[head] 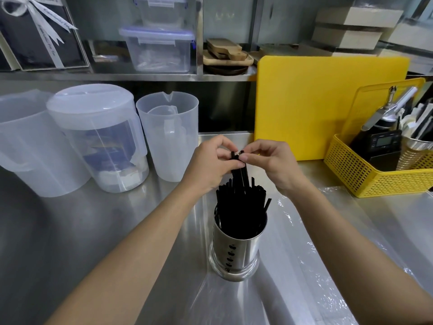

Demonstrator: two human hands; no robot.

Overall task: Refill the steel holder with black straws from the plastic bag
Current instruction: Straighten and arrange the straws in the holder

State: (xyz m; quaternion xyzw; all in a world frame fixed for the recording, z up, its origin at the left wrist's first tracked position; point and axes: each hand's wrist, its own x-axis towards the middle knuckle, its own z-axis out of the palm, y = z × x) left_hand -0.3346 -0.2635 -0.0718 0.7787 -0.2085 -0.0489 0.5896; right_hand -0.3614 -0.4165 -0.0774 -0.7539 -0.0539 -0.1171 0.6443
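Both hands, the left hand (212, 161) and right hand (269, 160), pinch a few black straws (241, 170) above the steel holder (236, 247) just below them, apparently mid-loading; next they need lowering in.

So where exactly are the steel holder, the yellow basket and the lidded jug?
steel holder (236, 249): head view, on its shiny side wall.
yellow basket (365, 177): head view, on its perforated front wall.
lidded jug (91, 102): head view, on its white lid.

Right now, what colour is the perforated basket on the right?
Yellow. The perforated basket shows clearly in the head view, beside the yellow cutting board.
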